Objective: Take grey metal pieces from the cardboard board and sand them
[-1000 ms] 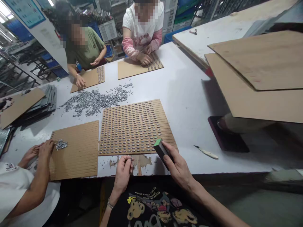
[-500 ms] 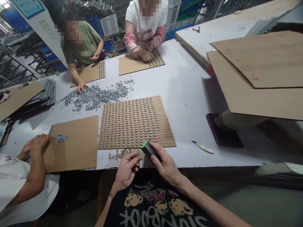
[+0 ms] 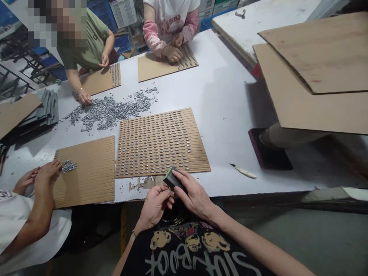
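My right hand [image 3: 195,193] is wrapped round a dark block with a bright green end [image 3: 174,178], held tilted over the table's near edge. Just left of it my left hand [image 3: 156,205] has its thumb and fingers pinched together; what is between them, if anything, is too small to make out. Beyond both hands lies a grooved cardboard sheet [image 3: 199,153]. Rows of small silvery oval pieces [image 3: 152,142] sit in its grooves, while the strips at its right side are bare.
A loose heap of silvery pieces [image 3: 112,111] lies past the sheet. A white-handled knife [image 3: 243,171] rests to the right, near a dark pad [image 3: 270,151] under stacked cardboard [image 3: 313,84]. At left a co-worker's hands [image 3: 47,172] are at another cardboard sheet [image 3: 92,172]; two people work opposite.
My right hand and the block have shifted slightly left, closer to my left hand. The view has tilted a little downward. A co-worker's hand at the heap has moved slightly.
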Motion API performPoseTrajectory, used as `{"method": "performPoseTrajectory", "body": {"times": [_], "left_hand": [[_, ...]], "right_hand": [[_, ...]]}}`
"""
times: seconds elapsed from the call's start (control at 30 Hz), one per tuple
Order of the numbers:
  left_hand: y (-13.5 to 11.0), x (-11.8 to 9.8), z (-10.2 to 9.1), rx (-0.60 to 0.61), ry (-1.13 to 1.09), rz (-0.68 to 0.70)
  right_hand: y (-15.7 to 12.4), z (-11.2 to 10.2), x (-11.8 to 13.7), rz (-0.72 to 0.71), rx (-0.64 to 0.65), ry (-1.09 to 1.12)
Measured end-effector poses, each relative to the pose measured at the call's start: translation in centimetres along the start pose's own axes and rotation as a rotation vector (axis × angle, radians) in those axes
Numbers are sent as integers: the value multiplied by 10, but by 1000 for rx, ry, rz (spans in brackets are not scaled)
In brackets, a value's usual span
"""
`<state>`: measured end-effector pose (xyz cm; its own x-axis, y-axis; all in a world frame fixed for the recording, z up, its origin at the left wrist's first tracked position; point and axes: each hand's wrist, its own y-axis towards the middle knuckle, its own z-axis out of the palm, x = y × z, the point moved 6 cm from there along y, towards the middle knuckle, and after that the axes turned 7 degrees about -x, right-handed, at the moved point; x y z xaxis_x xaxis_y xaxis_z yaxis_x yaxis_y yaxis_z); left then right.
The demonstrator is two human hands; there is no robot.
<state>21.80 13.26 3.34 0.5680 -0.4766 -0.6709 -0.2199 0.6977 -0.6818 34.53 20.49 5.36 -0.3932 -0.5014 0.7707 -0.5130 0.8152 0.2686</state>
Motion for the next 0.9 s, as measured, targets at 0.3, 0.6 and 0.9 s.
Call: {"method": "performPoseTrajectory", "body": {"times": [0.3,0.6,0.9], "left_hand": [[4,9,-8,-98,113,27],[4,15,-7,-47,-22,-61],[2,4,-21,-149,55,18]], "right_hand": [[2,0,-9,38,-41,-31],[8,-2,21,-216,22,-198],[-4,-42,-3,-104,40,-331]]}}
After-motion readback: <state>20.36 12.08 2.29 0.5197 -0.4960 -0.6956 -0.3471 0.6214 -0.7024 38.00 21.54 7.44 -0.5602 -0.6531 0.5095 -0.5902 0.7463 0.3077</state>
